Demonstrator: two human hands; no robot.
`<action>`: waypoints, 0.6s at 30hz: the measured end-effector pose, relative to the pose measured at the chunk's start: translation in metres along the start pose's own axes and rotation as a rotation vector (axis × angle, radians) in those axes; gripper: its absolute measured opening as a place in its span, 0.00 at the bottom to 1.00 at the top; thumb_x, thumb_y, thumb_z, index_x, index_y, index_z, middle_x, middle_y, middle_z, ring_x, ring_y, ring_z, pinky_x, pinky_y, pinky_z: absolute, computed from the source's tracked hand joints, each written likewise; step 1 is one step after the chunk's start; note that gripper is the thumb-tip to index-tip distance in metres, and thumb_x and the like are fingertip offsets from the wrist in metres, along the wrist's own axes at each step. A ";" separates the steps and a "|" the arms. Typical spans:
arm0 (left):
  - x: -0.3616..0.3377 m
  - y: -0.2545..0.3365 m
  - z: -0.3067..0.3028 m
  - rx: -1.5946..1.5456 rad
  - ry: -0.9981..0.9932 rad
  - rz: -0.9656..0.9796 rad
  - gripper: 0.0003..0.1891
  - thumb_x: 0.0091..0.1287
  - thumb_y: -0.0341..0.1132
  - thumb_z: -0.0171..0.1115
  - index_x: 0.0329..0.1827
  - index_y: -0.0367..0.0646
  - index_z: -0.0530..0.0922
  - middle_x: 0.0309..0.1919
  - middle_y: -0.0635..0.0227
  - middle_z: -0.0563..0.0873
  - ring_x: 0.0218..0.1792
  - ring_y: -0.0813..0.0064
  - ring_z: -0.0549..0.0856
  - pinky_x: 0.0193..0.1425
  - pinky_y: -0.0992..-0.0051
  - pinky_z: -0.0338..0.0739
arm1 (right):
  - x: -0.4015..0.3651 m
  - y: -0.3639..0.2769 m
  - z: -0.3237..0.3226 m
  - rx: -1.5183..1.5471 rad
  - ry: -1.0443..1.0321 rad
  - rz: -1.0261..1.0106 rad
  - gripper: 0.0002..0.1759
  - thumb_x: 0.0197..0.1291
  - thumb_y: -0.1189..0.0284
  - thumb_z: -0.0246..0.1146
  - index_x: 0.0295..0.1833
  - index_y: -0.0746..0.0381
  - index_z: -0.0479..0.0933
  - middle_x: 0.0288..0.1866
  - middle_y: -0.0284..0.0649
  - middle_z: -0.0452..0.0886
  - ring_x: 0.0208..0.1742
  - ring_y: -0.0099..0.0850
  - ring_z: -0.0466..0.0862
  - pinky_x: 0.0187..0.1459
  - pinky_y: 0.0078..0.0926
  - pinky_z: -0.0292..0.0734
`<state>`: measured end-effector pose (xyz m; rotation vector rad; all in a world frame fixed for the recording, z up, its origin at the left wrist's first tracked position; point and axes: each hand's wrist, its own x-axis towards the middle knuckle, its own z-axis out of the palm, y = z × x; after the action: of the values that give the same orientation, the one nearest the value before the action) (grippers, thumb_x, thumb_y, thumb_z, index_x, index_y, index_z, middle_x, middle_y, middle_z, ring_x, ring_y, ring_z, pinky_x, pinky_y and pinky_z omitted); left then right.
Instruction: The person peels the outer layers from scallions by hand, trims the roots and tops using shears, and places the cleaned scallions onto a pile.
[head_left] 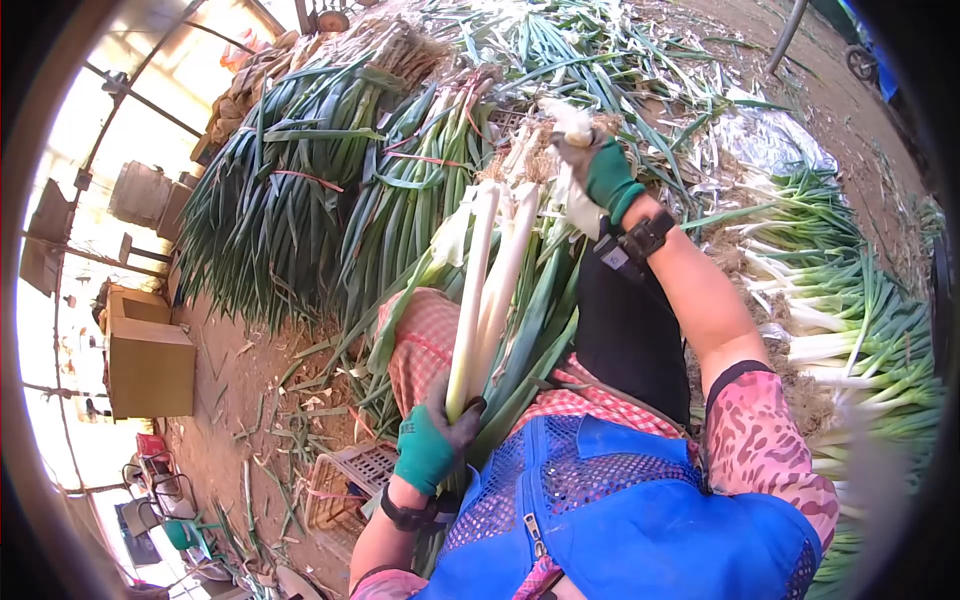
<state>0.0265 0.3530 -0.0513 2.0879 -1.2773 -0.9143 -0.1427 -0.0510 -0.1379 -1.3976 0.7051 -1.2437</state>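
Note:
Both my hands wear green gloves with dark fingers. My left hand is closed around a couple of leeks, gripping them where the pale shafts turn green. Their white root ends point up and away from me, and the leaves run down beside my lap. Raised at the upper middle, my right hand has its fingers closed on whitish peel, which is slightly blurred. Another pale strip hangs just below that hand. The right hand is apart from the root ends of the held leeks.
Tied bundles of leeks lie ahead to the left. Loose leaves and trimmings cover the ground beyond. A row of white-stemmed leeks runs along the right. A plastic crate sits by my left arm, and a yellowish box stands farther left.

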 end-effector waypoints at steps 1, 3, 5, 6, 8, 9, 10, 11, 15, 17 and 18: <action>-0.001 -0.001 0.003 0.055 0.019 0.041 0.26 0.63 0.41 0.67 0.64 0.45 0.74 0.35 0.47 0.88 0.37 0.47 0.88 0.41 0.57 0.81 | 0.007 -0.020 -0.005 -0.075 0.096 0.028 0.16 0.63 0.68 0.70 0.52 0.65 0.83 0.43 0.35 0.88 0.41 0.21 0.84 0.45 0.25 0.79; 0.000 0.004 0.006 0.180 0.000 -0.010 0.27 0.63 0.43 0.66 0.64 0.46 0.73 0.36 0.46 0.87 0.38 0.45 0.87 0.41 0.54 0.80 | 0.016 -0.041 -0.011 0.086 -0.097 -0.032 0.14 0.63 0.70 0.70 0.51 0.65 0.83 0.44 0.33 0.87 0.42 0.22 0.84 0.47 0.23 0.80; 0.001 0.006 0.010 0.279 -0.007 -0.015 0.27 0.63 0.44 0.66 0.64 0.46 0.72 0.37 0.45 0.87 0.39 0.44 0.87 0.42 0.52 0.80 | 0.004 -0.073 0.011 -0.030 -0.356 0.040 0.14 0.62 0.69 0.71 0.50 0.64 0.83 0.44 0.34 0.87 0.43 0.24 0.84 0.47 0.24 0.81; 0.003 0.003 0.014 0.313 -0.001 0.006 0.27 0.63 0.45 0.66 0.63 0.45 0.72 0.37 0.45 0.87 0.39 0.44 0.87 0.42 0.51 0.79 | -0.007 -0.083 0.019 0.001 -0.571 0.091 0.16 0.62 0.65 0.72 0.50 0.63 0.83 0.43 0.36 0.88 0.42 0.27 0.85 0.47 0.26 0.81; 0.006 0.000 0.019 0.386 0.008 0.045 0.27 0.63 0.46 0.66 0.62 0.44 0.72 0.38 0.44 0.86 0.39 0.43 0.86 0.42 0.51 0.79 | -0.023 -0.093 0.042 -0.756 -0.793 -0.087 0.26 0.60 0.51 0.71 0.50 0.63 0.83 0.43 0.46 0.88 0.44 0.38 0.87 0.48 0.36 0.81; 0.005 -0.002 0.021 0.424 0.009 0.060 0.27 0.64 0.46 0.66 0.62 0.43 0.72 0.39 0.44 0.86 0.39 0.43 0.86 0.42 0.51 0.79 | -0.032 -0.100 0.047 -1.029 -0.829 -0.034 0.30 0.57 0.46 0.69 0.50 0.63 0.83 0.43 0.49 0.87 0.45 0.42 0.87 0.50 0.39 0.80; 0.004 -0.003 0.022 0.461 0.011 0.074 0.27 0.64 0.47 0.66 0.61 0.43 0.72 0.39 0.44 0.86 0.39 0.43 0.86 0.42 0.50 0.79 | -0.037 -0.105 0.050 -1.304 -0.858 0.022 0.35 0.55 0.41 0.67 0.50 0.62 0.83 0.44 0.52 0.86 0.46 0.47 0.86 0.51 0.43 0.80; 0.002 -0.004 0.021 0.484 -0.007 0.070 0.28 0.64 0.47 0.66 0.62 0.42 0.72 0.40 0.44 0.86 0.39 0.43 0.86 0.42 0.50 0.79 | -0.033 -0.091 0.050 -1.351 -0.985 0.021 0.34 0.54 0.40 0.66 0.47 0.63 0.83 0.43 0.53 0.86 0.46 0.50 0.86 0.50 0.43 0.80; 0.000 -0.007 0.023 0.508 0.007 0.107 0.27 0.63 0.46 0.66 0.62 0.43 0.73 0.40 0.45 0.86 0.39 0.43 0.86 0.43 0.51 0.79 | -0.047 -0.077 0.026 -1.444 -1.065 0.055 0.21 0.51 0.58 0.68 0.46 0.61 0.85 0.44 0.49 0.87 0.46 0.48 0.87 0.47 0.44 0.82; -0.002 -0.008 0.026 0.504 0.039 0.132 0.26 0.63 0.45 0.65 0.62 0.44 0.74 0.40 0.45 0.87 0.40 0.42 0.86 0.44 0.51 0.80 | -0.058 -0.082 0.025 -1.483 -1.005 0.015 0.16 0.56 0.60 0.65 0.43 0.61 0.83 0.41 0.49 0.87 0.44 0.47 0.88 0.46 0.43 0.82; -0.002 -0.008 0.026 0.513 0.046 0.138 0.27 0.63 0.45 0.66 0.63 0.44 0.74 0.40 0.44 0.86 0.40 0.42 0.86 0.44 0.52 0.79 | -0.061 -0.086 0.023 -1.511 -0.957 -0.014 0.15 0.57 0.62 0.64 0.42 0.61 0.82 0.40 0.49 0.87 0.43 0.47 0.88 0.45 0.43 0.82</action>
<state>0.0104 0.3562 -0.0726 2.3363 -1.7466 -0.5084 -0.1563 0.0331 -0.0717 -2.8388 0.9061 0.3296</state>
